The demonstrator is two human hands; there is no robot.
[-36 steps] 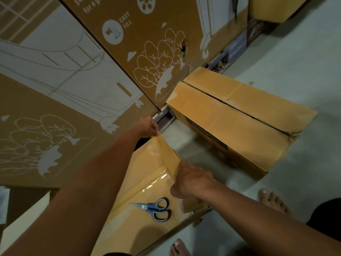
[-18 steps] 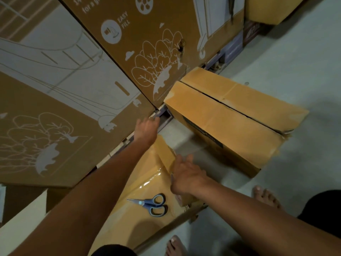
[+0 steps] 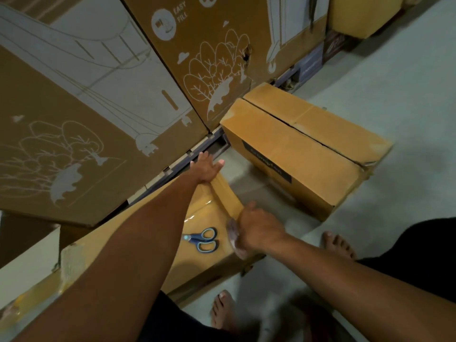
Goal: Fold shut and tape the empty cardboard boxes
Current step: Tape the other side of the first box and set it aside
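Looks like a storeroom or warehouse corner, not a home room. Tall printed cartons [image 3: 98, 99] stand side by side on a low pallet [image 3: 187, 156], faces carrying white line-art trees and an "EASY FILL" icon, one with a torn hole. More plain brown boxes [image 3: 296, 149] sit straight on a bare pale concrete floor [image 3: 394, 99], another stack [image 3: 365, 13] further back. Work happens at floor level: scissors [image 3: 203, 239] lie on a box top, bare feet [image 3: 339, 244] on the concrete, dim lighting, no furniture-type surface
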